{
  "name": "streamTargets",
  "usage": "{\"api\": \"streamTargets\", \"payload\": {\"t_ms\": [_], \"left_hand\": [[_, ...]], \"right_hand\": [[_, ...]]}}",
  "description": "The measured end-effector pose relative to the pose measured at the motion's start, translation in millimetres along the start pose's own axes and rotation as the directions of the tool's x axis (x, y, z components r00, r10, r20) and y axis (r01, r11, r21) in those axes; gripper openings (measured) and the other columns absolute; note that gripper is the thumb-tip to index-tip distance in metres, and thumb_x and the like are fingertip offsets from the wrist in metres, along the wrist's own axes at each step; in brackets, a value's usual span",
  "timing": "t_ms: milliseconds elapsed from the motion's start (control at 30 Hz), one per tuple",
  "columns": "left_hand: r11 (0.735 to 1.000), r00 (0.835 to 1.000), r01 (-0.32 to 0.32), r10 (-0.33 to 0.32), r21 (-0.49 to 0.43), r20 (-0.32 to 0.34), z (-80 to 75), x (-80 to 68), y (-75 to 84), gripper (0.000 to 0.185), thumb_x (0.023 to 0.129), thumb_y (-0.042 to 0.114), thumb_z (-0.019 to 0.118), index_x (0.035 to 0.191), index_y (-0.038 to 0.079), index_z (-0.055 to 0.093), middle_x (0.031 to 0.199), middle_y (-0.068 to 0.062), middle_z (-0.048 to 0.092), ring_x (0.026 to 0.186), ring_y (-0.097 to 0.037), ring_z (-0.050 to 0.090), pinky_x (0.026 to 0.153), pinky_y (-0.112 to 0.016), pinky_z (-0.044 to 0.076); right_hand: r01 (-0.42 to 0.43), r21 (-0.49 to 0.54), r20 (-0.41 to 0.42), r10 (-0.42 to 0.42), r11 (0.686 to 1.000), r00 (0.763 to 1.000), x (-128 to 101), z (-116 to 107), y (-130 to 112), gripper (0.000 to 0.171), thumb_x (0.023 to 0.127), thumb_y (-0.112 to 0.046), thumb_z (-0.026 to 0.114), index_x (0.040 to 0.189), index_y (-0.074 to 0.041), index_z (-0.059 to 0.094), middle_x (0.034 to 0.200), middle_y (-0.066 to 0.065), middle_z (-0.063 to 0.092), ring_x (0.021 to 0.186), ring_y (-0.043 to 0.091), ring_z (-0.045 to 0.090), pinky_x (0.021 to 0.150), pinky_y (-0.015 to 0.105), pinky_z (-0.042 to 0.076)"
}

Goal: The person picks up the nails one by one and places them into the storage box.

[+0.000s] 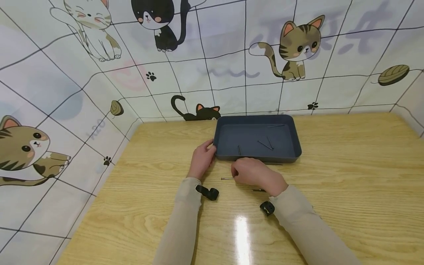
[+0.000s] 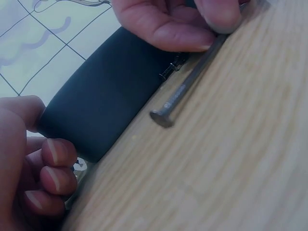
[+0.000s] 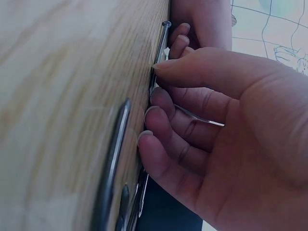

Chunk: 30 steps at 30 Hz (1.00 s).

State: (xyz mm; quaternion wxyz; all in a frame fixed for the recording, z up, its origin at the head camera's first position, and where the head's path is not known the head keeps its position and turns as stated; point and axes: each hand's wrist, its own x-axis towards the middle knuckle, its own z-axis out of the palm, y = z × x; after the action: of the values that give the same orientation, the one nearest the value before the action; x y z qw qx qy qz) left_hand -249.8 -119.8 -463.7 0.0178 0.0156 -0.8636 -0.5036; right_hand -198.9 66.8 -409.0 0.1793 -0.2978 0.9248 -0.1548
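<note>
Nail (image 1: pixel 227 178) flat (head pointing left)

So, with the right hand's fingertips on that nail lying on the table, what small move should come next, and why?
Probably close the pinch and lift. The right hand has fingertips on the nail, which lies flat on the table. The left hand holds the corner of the tray, which already has several nails inside, so raising this one towards the tray looks like the natural follow-up.
</note>
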Motion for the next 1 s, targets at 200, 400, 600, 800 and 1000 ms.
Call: {"api": "streamTargets", "payload": {"t_ms": [200,400,600,800,1000], "left_hand": [[1.000,1.000,0.002,-0.002,0.001,0.001,0.0,2.2,1.6,0.045,0.083,0.033,0.044,0.126,0.024,0.051,0.054,-0.003,0.054,0.038,-0.016,0.043,0.038,-0.029,0.035],[1.000,1.000,0.014,-0.014,-0.003,0.000,0.4,1.0,3.6,0.045,0.083,0.033,0.045,0.126,0.024,0.051,0.054,-0.003,0.054,0.039,-0.016,0.044,0.039,-0.029,0.035],[1.000,1.000,0.015,-0.015,-0.002,-0.002,0.9,2.4,2.5,0.044,0.083,0.033,0.045,0.126,0.024,0.052,0.054,-0.003,0.054,0.039,-0.016,0.044,0.039,-0.029,0.035],[1.000,1.000,0.005,-0.005,-0.001,-0.006,0.4,3.3,2.0,0.044,0.083,0.033,0.045,0.126,0.025,0.051,0.054,-0.004,0.054,0.039,-0.017,0.044,0.039,-0.029,0.035],[1.000,1.000,0.013,-0.013,-0.004,-0.002,-0.3,2.6,2.4,0.044,0.083,0.033,0.045,0.125,0.025,0.052,0.054,-0.003,0.054,0.040,-0.016,0.044,0.039,-0.028,0.034]], "right_hand": [[-0.004,-0.033,0.011,0.004,0.999,1.000,0.5,-3.2,0.5,0.008,0.082,-0.015,0.058,0.080,-0.022,0.061,0.074,-0.010,0.054,0.064,0.009,0.049,0.060,0.030,0.041],[-0.002,-0.042,0.004,0.002,0.999,1.000,-1.3,-4.2,0.7,0.008,0.082,-0.015,0.058,0.077,-0.021,0.060,0.072,-0.009,0.053,0.061,0.009,0.049,0.058,0.030,0.041],[0.005,-0.089,-0.043,-0.009,0.996,0.999,-1.9,-4.8,0.4,0.013,0.082,-0.015,0.059,0.072,-0.022,0.061,0.067,-0.009,0.053,0.058,0.010,0.048,0.055,0.030,0.040],[0.013,-0.152,-0.047,-0.021,0.988,0.999,-0.4,-3.7,-1.5,0.010,0.081,-0.016,0.060,0.072,-0.020,0.060,0.068,-0.007,0.053,0.059,0.011,0.049,0.056,0.031,0.041],[0.018,-0.117,-0.035,-0.022,0.993,0.999,-1.5,-3.6,-1.7,0.012,0.083,-0.017,0.057,0.071,-0.018,0.055,0.064,-0.005,0.049,0.055,0.013,0.045,0.054,0.031,0.037]]}}
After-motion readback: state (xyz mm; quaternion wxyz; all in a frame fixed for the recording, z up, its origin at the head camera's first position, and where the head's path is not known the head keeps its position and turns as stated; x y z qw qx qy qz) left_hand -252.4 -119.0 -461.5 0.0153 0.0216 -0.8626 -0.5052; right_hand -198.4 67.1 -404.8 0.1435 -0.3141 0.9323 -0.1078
